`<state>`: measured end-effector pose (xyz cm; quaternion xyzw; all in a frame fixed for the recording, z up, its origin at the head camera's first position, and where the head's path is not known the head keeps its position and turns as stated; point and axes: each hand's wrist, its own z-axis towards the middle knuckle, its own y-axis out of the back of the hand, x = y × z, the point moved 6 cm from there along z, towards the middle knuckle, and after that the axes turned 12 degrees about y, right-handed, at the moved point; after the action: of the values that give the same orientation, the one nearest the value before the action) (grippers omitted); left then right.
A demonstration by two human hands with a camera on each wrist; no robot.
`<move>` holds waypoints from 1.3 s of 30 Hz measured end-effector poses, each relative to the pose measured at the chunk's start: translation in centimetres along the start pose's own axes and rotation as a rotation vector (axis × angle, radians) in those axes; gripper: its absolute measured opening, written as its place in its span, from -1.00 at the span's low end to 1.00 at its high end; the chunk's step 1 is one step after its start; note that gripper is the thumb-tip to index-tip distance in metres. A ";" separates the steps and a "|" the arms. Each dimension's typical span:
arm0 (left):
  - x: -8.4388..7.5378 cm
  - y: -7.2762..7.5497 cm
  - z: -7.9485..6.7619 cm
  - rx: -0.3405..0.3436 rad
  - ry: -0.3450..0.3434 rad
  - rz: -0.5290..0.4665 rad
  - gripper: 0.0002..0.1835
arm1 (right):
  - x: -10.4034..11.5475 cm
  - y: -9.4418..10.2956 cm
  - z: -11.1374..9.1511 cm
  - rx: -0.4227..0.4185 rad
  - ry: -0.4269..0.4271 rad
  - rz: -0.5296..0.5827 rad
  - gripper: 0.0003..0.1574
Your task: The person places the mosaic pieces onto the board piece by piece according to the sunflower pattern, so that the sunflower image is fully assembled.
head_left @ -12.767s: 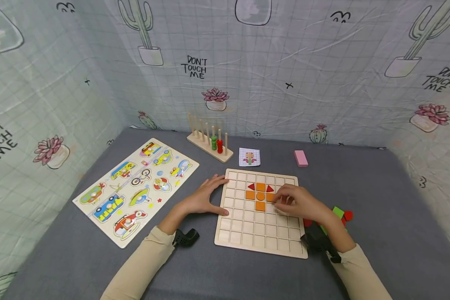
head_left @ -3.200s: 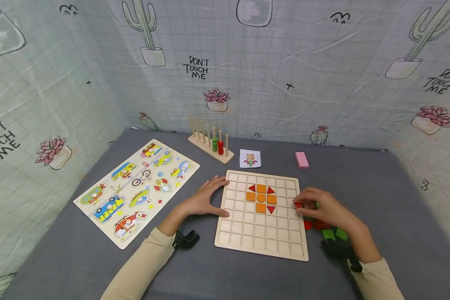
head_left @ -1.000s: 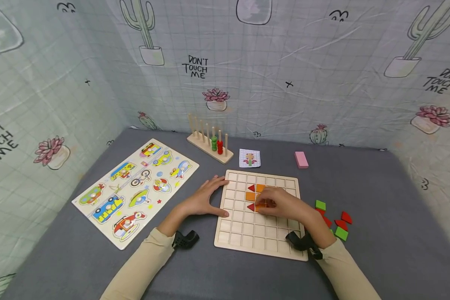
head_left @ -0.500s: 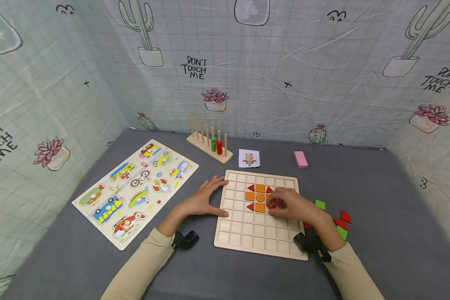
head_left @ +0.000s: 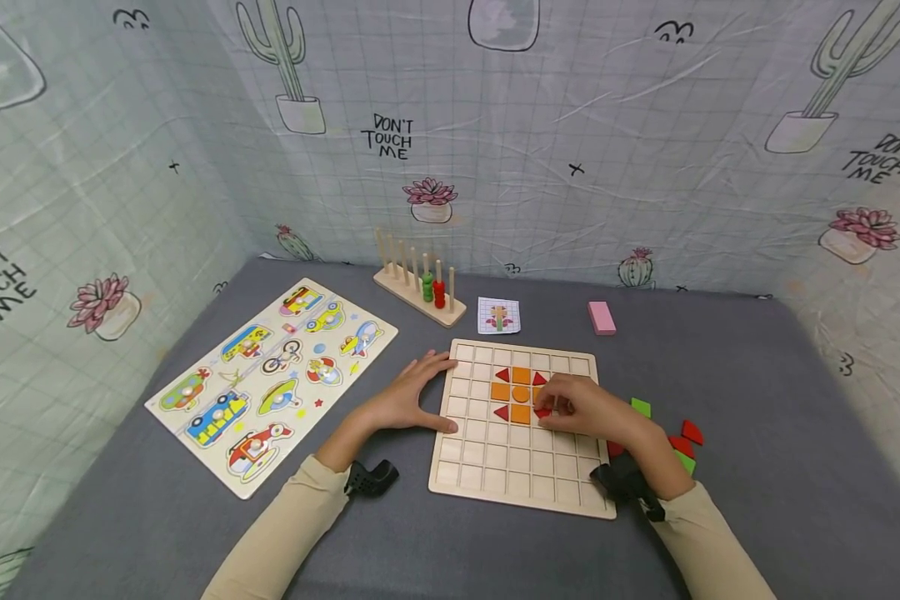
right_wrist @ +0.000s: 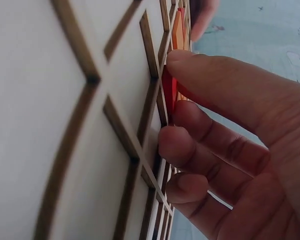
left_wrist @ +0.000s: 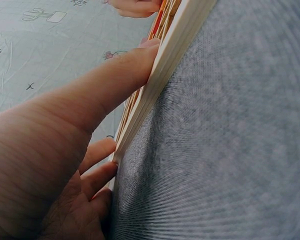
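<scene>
A wooden grid board (head_left: 495, 477) lies on the grey table. In the head view, orange squares (head_left: 521, 414) surround an orange disc (head_left: 521, 394) in its cells, with red triangles (head_left: 502, 375) at the corners. My right hand (head_left: 588, 410) is over the lower right corner of this pattern, its thumb and forefinger pinching a red triangle tile (right_wrist: 168, 90) in its cell; the fingers partly hide the tile. My left hand (head_left: 405, 400) rests along the board's left edge, thumb and fingers spread, the thumb (left_wrist: 135, 65) touching the rim.
Loose red and green tiles (head_left: 692, 432) lie right of the board, partly behind my right arm. A pattern card (head_left: 498, 317), a pink block (head_left: 602, 317) and a peg stand (head_left: 420, 296) are behind it. A vehicle puzzle board (head_left: 270, 387) lies on the left.
Red triangles have been added at the pattern's lower corners since the oldest frame. During the last second my right hand moved slightly right, from the pattern's middle to the lower right tile. My left hand stayed.
</scene>
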<state>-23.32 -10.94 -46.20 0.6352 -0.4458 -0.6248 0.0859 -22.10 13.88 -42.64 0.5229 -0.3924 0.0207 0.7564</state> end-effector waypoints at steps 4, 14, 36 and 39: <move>0.0 0.0 0.0 -0.004 0.001 0.001 0.04 | 0.1 -0.1 0.4 -0.004 0.007 -0.019 -0.85; -0.2 0.2 0.0 -0.004 -0.012 -0.015 0.03 | 0.3 0.1 0.8 -0.026 -0.012 -0.042 -0.83; 0.1 0.0 0.1 -0.002 -0.008 -0.004 0.03 | 3.0 -2.3 4.7 0.074 0.135 -0.035 -0.90; 0.1 0.1 0.1 -0.004 -0.009 -0.003 0.03 | 3.2 -2.3 4.8 0.073 0.131 -0.044 -0.91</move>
<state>-23.42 -10.98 -46.21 0.6329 -0.4440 -0.6287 0.0840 -21.64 7.77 -41.81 0.5564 -0.3293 0.0525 0.7611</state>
